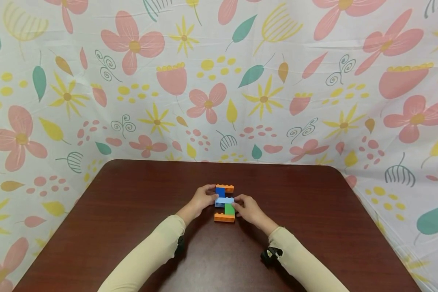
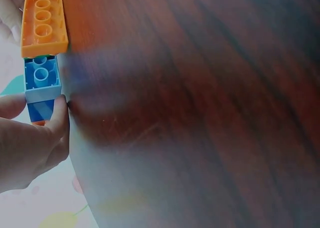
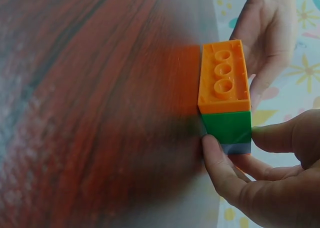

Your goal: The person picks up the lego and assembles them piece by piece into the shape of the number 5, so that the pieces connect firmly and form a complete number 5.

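Observation:
Joined toy building bricks make a zigzag figure on the table, gripped from both sides. Its near end is an orange brick (image 1: 224,218), hollow underside towards both wrist cameras. Behind that come a green brick (image 3: 227,127), a light blue brick (image 2: 42,78), a dark blue brick (image 1: 220,192) and, farthest, a second orange brick (image 1: 227,188). My left hand (image 1: 203,197) pinches the left side by the light and dark blue bricks. With thumb and fingers, my right hand (image 1: 249,209) grips the right side at the green and light blue bricks.
The dark brown table (image 1: 295,194) has a glossy surface and rounded far corners. Behind it hangs a white cloth (image 1: 241,138) printed with flowers and leaves. A black wrist device (image 1: 271,255) sits below the right sleeve.

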Motion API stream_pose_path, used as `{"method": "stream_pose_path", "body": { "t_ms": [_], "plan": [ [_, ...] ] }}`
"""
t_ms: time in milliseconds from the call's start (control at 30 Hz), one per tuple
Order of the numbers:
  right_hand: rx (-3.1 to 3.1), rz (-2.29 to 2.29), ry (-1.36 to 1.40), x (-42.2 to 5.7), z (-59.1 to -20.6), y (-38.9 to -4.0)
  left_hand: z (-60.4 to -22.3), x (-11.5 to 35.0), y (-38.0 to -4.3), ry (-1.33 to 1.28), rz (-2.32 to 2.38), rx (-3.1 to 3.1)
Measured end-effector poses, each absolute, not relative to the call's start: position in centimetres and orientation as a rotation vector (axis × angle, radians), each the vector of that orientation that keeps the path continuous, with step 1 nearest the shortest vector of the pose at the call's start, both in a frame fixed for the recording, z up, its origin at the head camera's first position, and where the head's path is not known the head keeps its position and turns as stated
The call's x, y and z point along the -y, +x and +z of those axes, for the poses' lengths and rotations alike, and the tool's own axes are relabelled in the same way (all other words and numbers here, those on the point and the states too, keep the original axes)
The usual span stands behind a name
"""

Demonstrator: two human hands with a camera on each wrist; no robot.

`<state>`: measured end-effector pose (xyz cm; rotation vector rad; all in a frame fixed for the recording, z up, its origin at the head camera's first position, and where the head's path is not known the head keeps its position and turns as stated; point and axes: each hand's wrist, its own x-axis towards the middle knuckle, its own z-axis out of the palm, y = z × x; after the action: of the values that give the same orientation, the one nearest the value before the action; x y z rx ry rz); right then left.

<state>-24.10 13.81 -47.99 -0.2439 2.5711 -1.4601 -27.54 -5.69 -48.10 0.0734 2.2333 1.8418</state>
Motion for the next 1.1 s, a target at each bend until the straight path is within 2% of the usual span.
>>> {"method": "stream_pose_path", "body": {
  "t_ms": [1100],
  "plan": [
    [-2.539, -1.503, -0.194, -13.97, -48.43, -24.32, -48.37, 5.75, -27.57, 0.041, 1.761, -2.294]
  ]
}}
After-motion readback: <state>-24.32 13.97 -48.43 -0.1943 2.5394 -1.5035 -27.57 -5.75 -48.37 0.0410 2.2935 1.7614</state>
